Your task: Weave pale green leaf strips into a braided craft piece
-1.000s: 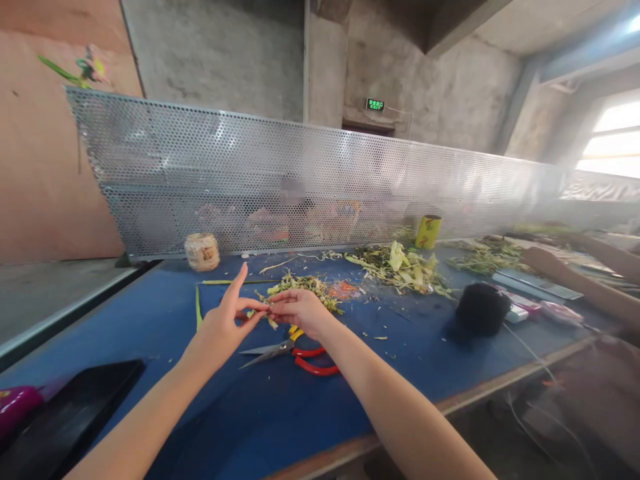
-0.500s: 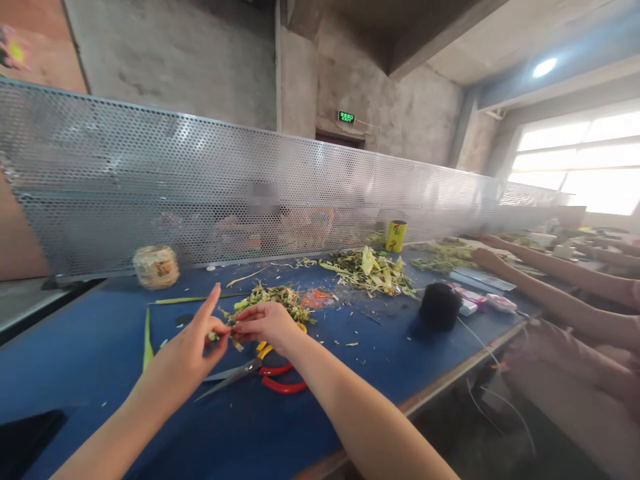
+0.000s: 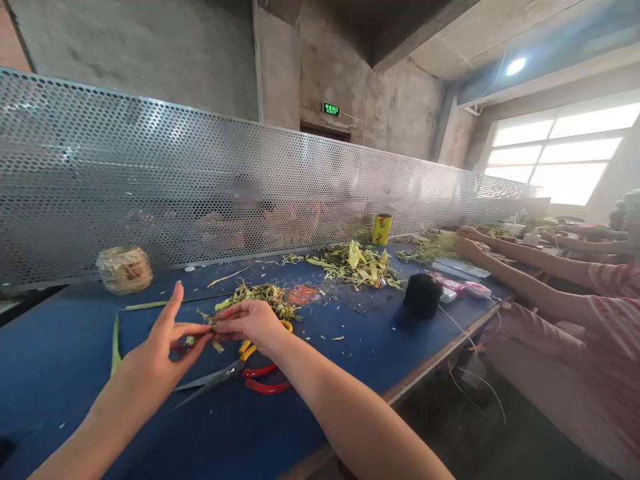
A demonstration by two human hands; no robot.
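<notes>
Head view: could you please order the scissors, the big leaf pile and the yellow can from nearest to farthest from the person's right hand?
From the right hand, which pinches a small sprig:
1. Scissors, just under it, toward the near edge.
2. Big leaf pile, farther back on the right.
3. Yellow can, behind that pile, against the mesh screen.

Left hand (image 3: 155, 357) and right hand (image 3: 247, 323) pinch a tiny stem (image 3: 210, 328) between them, left index sticking up. Scissors (image 3: 227, 373) just under the right hand, scraps (image 3: 263, 297) right behind it, spool (image 3: 423, 295) way off right.
</notes>
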